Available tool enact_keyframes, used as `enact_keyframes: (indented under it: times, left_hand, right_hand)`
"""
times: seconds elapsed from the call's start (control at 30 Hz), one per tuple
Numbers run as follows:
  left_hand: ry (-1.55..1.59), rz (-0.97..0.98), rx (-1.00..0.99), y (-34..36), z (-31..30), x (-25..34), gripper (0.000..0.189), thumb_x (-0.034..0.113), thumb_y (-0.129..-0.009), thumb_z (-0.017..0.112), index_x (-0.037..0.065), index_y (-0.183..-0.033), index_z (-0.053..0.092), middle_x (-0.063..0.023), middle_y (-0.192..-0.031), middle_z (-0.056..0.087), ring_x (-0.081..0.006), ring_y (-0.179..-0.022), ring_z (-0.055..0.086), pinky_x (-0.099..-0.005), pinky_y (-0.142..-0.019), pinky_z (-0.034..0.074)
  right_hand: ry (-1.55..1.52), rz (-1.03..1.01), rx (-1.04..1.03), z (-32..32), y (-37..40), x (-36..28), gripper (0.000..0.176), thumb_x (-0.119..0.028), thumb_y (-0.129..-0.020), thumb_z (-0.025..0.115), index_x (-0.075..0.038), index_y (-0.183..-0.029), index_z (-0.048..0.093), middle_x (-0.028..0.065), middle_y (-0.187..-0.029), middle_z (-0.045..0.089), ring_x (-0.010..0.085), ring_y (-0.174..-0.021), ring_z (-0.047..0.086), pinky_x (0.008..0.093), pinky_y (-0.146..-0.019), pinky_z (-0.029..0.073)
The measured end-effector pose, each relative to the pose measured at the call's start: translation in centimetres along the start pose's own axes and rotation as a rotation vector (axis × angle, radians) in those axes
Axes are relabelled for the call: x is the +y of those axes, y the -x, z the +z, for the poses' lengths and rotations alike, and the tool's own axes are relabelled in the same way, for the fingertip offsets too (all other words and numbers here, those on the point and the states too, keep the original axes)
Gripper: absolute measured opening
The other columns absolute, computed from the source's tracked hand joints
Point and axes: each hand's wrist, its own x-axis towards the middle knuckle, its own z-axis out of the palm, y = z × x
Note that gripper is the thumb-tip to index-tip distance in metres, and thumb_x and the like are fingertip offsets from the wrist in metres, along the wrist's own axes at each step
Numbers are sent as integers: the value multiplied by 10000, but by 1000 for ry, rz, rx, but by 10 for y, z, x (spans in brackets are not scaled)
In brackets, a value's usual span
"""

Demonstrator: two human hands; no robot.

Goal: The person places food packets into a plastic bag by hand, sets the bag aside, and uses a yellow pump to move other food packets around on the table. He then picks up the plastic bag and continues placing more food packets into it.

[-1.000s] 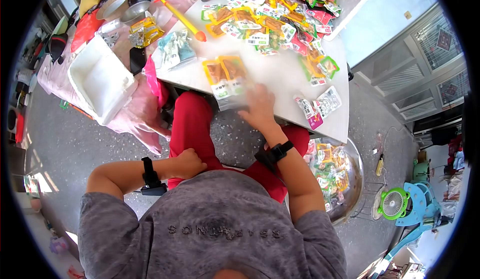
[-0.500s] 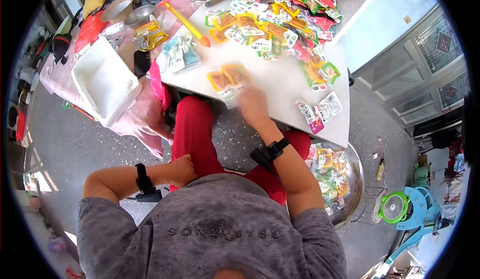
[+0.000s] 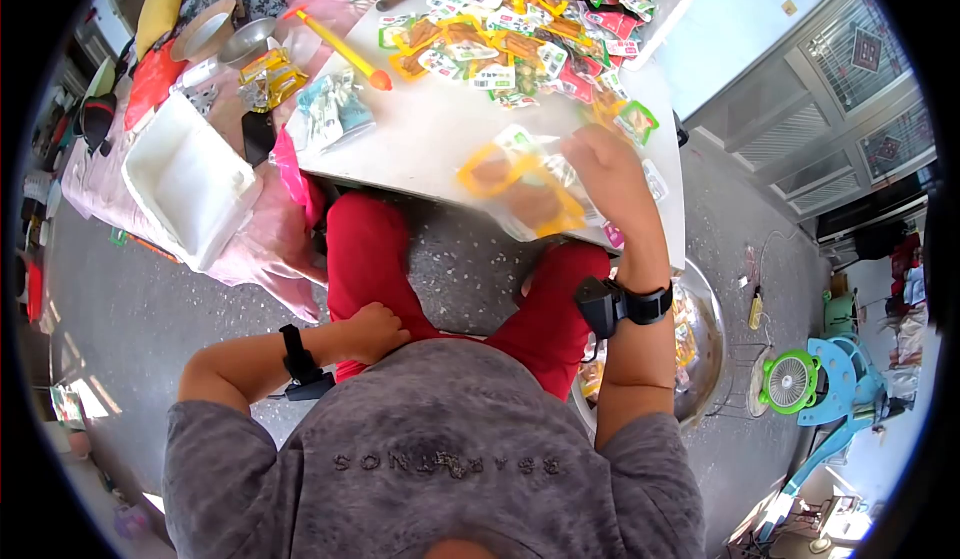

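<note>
My right hand [image 3: 608,164] is closed on the edge of a few yellow-and-clear snack packets [image 3: 530,194], which hang out to its left over the table's near edge. The packets are smeared by motion, and brown food shows through their clear film. Behind the wrist, a white packet [image 3: 655,180] is partly covered. My left hand [image 3: 375,333] rests on my red-trousered thigh with its fingers curled in, apart from any packet. Ahead of the right hand lies a loose spread of mixed snack packets [image 3: 490,49] on the white table [image 3: 420,144].
A white foam box [image 3: 672,34] heaped with packets stands at the back. Below the table's right side sits a metal basin [image 3: 715,359] of packets. On the left are an empty-looking white foam box [image 3: 190,184], a bag of blue-white sachets [image 3: 335,114] and a yellow-orange stick [image 3: 340,47].
My right hand has moved right and brought the packets up off the tabletop, out over its near edge. The view has shifted slightly. My left hand stays on the thigh.
</note>
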Motion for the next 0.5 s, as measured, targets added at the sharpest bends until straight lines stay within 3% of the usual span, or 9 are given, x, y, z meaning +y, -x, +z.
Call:
enact_keyframes:
  times: [0.07, 0.23, 0.37, 0.5]
  left_hand:
    - [-27, -60, -187, 4, -12, 5, 168, 205, -684, 475, 111, -805, 543, -73, -770, 553, -230, -723, 543, -338, -675, 363]
    - [23, 90, 113, 0, 2, -3, 187, 222, -630, 515, 111, -775, 554, -44, -777, 541, -200, -785, 506, -334, -675, 342]
    - [90, 227, 381, -12, 6, -8, 193, 223, -607, 526, 106, -757, 557, -32, -790, 534, -188, -800, 476, -328, -670, 324]
    - [77, 134, 0, -9, -10, 0, 146, 210, -595, 525, 109, -695, 557, -34, -737, 545, -196, -749, 488, -333, -636, 315]
  right_hand:
    - [-4, 119, 58, -23, 23, 4, 154, -138, -783, 500, 16, -774, 497, 108, -647, 490, 199, -604, 473, 285, -564, 378]
    - [16, 444, 250, -83, 99, 12, 117, -126, -797, 508, -12, -772, 516, -9, -647, 474, 48, -587, 413, 194, -523, 341]
    - [24, 604, 397, -119, 172, 44, 113, -132, -811, 489, -41, -761, 534, -31, -647, 481, 45, -574, 407, 191, -510, 342]
    - [-15, 850, 472, -131, 242, 84, 136, -169, -809, 490, -53, -763, 544, -25, -636, 491, 50, -565, 420, 197, -504, 351]
